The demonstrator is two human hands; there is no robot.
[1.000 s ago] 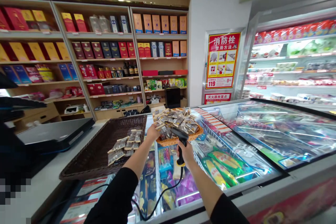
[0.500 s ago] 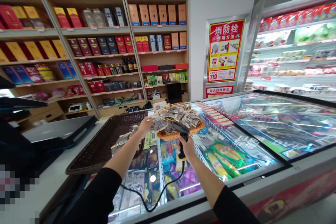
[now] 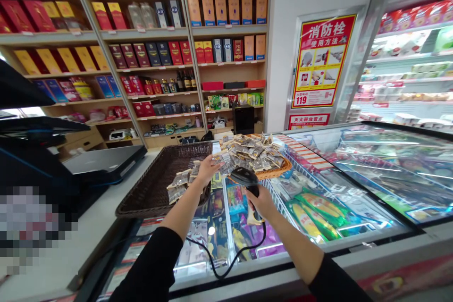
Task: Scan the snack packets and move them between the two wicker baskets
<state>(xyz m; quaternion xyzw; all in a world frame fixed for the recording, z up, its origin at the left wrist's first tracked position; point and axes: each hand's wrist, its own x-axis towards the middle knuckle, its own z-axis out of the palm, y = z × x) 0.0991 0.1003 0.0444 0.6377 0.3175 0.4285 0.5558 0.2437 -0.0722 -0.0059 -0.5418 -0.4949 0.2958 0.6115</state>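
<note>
My right hand (image 3: 262,202) is wrapped round the grip of a black barcode scanner (image 3: 245,177), whose cable loops down over the freezer glass. Between the fingers of my left hand (image 3: 208,170) is a small clear packet (image 3: 223,159) with dark contents, held by its edge just left of the scanner's head. Behind both hands, an orange wicker basket (image 3: 279,170) is heaped with similar packets (image 3: 253,151). To the left, several more packets (image 3: 180,181) lie in a dark brown wicker basket (image 3: 152,186), partly hidden by my left forearm.
Both baskets rest by the glass-topped chest freezer (image 3: 318,236), which shows packaged food inside. A grey flat-topped device (image 3: 106,158) stands on the counter at left. Shelves of boxes (image 3: 152,54) line the back wall; a lit display fridge (image 3: 410,66) is at right.
The view has shifted, so the scene sits further right. My left hand still pinches a packet, and the scanner's head is now lower and closer to it.
</note>
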